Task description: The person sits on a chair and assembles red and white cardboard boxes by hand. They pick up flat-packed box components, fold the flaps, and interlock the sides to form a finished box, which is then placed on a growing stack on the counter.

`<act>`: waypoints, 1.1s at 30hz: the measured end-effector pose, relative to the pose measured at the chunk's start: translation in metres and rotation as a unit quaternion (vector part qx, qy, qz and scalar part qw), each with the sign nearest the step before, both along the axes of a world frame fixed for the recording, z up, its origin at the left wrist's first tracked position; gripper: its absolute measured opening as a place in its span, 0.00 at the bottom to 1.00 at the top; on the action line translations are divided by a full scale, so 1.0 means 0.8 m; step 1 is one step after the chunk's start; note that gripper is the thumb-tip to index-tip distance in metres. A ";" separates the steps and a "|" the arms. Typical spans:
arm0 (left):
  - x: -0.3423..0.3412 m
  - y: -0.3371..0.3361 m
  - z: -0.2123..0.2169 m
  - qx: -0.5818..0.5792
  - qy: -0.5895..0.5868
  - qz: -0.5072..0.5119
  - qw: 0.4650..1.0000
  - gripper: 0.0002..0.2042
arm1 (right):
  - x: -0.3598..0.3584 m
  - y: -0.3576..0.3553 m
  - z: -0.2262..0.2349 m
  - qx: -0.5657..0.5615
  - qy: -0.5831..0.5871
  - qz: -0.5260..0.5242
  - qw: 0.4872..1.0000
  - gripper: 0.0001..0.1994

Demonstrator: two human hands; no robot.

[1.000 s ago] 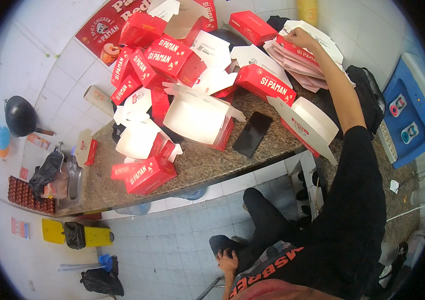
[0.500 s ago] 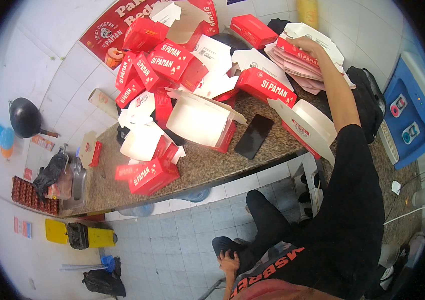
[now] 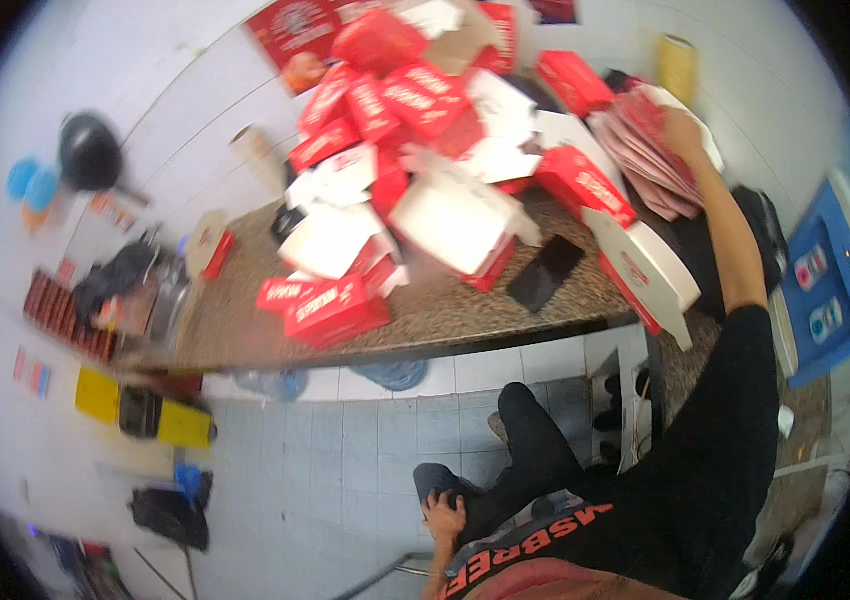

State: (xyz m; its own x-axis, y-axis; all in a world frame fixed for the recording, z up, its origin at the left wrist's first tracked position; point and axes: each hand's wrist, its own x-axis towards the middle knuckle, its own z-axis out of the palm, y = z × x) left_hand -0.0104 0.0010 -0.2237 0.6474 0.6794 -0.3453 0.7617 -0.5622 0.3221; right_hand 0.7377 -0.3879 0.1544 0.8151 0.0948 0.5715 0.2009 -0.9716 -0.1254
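Note:
My right hand [image 3: 683, 132] reaches to the far right of the counter, onto a stack of flat pink-and-red cartons [image 3: 637, 150]. Its fingers look closed on the top carton, though they are blurred and partly hidden. My left hand [image 3: 444, 516] rests on my knee with its fingers spread, holding nothing. Between the stack and me stands a red-and-white carton [image 3: 635, 270] with its lid raised. A closed red carton [image 3: 585, 185] lies beside the stack. Further left, an open carton [image 3: 455, 222] shows its white inside, next to a heap of red cartons [image 3: 415, 100].
A black phone [image 3: 546, 273] lies near the front edge of the speckled stone counter [image 3: 425, 310]. Two red cartons [image 3: 335, 310] sit close to that edge. A black bag [image 3: 760, 225] and a blue panel [image 3: 825, 280] are at the right. A yellow cylinder [image 3: 676, 68] stands behind the stack.
The view has swung, so the counter and cartons appear further right. My right hand has shifted slightly toward me over the stack, and the red top panel shows less. My left hand stays on my knee.

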 end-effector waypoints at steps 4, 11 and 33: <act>-0.005 0.000 -0.009 -0.007 -0.022 0.020 1.000 0.22 | -0.022 -0.016 0.065 0.103 -0.151 -0.004 0.983 0.14; 0.004 0.011 0.017 -0.108 -0.250 0.046 0.961 0.22 | -0.114 0.037 0.176 0.100 -0.297 0.276 0.908 0.16; -0.054 -0.020 0.208 -0.647 -0.309 -0.003 0.697 0.12 | -0.653 0.304 -0.145 0.087 0.565 0.671 0.472 0.14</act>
State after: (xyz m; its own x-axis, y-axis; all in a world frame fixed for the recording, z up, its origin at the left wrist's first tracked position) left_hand -0.0535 -0.0154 -0.0572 0.9456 0.0544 -0.3208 0.2519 0.5019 0.8275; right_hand 0.2150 -0.1446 0.0381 -0.1185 0.9911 -0.0612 0.3307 -0.0187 -0.9435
